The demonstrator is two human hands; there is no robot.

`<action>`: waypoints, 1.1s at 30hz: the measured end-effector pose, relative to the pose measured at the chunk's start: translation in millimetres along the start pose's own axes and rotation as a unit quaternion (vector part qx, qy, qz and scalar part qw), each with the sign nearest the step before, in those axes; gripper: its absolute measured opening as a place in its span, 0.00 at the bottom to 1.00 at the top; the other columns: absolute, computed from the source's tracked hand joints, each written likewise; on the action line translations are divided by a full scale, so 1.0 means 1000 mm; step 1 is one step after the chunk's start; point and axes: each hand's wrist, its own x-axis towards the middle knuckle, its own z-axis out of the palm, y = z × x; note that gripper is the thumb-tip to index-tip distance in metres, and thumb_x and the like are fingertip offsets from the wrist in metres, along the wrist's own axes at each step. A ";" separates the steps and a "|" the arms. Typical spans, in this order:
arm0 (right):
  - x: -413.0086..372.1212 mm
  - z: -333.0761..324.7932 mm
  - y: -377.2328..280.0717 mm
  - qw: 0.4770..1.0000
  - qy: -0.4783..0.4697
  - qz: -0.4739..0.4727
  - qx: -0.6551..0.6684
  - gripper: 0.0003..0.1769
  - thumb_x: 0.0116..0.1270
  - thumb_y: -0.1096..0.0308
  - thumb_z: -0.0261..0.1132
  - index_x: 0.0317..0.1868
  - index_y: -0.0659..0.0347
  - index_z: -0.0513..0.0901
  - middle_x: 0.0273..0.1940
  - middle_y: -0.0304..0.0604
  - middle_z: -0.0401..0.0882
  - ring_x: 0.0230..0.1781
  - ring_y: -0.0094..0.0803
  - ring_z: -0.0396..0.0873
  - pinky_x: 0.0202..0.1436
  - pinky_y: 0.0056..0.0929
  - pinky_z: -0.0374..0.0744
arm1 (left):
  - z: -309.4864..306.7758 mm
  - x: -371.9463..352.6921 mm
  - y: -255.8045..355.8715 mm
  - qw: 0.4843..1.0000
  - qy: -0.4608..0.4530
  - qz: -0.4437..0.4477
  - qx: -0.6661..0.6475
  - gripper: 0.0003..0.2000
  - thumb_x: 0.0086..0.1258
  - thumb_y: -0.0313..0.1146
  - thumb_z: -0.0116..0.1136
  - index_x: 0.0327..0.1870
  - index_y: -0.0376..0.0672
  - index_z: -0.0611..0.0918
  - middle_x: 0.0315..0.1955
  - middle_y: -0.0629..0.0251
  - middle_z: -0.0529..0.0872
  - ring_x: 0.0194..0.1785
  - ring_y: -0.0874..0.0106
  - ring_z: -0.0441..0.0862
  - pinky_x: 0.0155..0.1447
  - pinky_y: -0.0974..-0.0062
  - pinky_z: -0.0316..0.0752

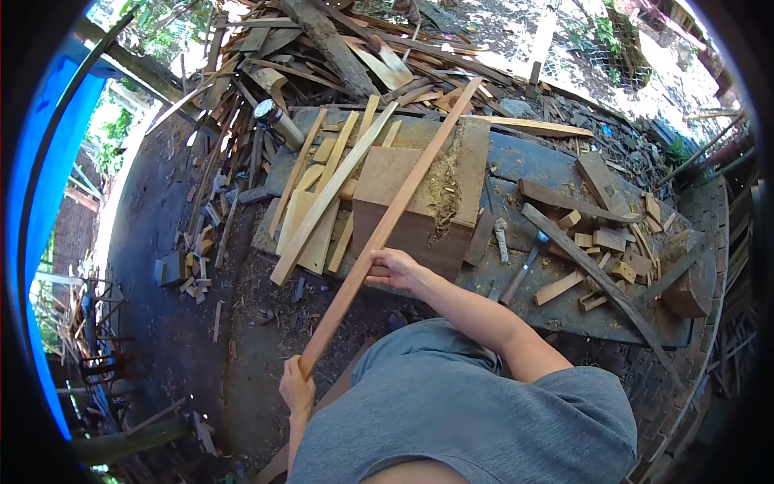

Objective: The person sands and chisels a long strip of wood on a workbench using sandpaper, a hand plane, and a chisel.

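A long reddish-brown wooden strip (411, 185) runs diagonally across the middle of the view. My left hand (297, 387) is closed around its lower end, close to my body. Farther up, my right hand (393, 269) grips the strip's edge between thumb and fingers. The strip's far part passes over a large wooden block (391, 189) with a rough, chipped hollow on its right side. Left of the block, a pale wooden strip (334, 194) lies over several shorter light pieces.
A workbench (516, 157) carries a chisel-like tool (520, 274), dark wooden bars (601, 278) and several small offcuts (609, 239) on the right. A jar (278, 123) stands at its back left. Scrap wood (322, 48) is piled behind; more offcuts lie on the ground at left.
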 end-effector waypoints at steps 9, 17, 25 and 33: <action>0.005 -0.027 -0.001 0.995 0.067 -0.033 -0.059 0.14 0.74 0.65 0.59 0.58 0.53 0.74 0.53 0.41 0.79 0.53 0.40 0.80 0.56 0.43 0.81 | 0.025 0.006 0.011 0.980 -0.187 -0.034 -0.057 0.25 0.55 0.49 0.72 0.46 0.43 0.78 0.41 0.55 0.84 0.46 0.51 0.83 0.47 0.55 0.77; 0.006 -0.039 0.005 0.983 0.102 -0.028 -0.148 0.15 0.73 0.57 0.63 0.56 0.50 0.77 0.50 0.37 0.80 0.51 0.34 0.80 0.51 0.35 0.80 | 0.053 0.000 0.024 0.963 -0.216 -0.055 -0.149 0.23 0.55 0.47 0.70 0.48 0.44 0.80 0.40 0.52 0.86 0.46 0.52 0.85 0.47 0.57 0.78; -0.006 -0.057 -0.001 0.993 0.086 -0.006 -0.079 0.16 0.73 0.55 0.63 0.55 0.50 0.77 0.48 0.41 0.80 0.45 0.33 0.81 0.48 0.35 0.82 | 0.070 0.005 0.020 0.968 -0.170 -0.129 -0.135 0.23 0.48 0.52 0.70 0.39 0.45 0.84 0.31 0.51 0.88 0.39 0.52 0.87 0.43 0.56 0.80; -0.028 -0.143 0.009 0.949 0.308 -0.021 0.062 0.12 0.70 0.62 0.64 0.50 0.58 0.80 0.41 0.42 0.81 0.38 0.32 0.82 0.43 0.35 0.85 | 0.072 0.046 0.006 0.970 -0.046 -0.144 -0.191 0.21 0.51 0.51 0.71 0.36 0.43 0.83 0.30 0.49 0.87 0.38 0.48 0.86 0.42 0.52 0.78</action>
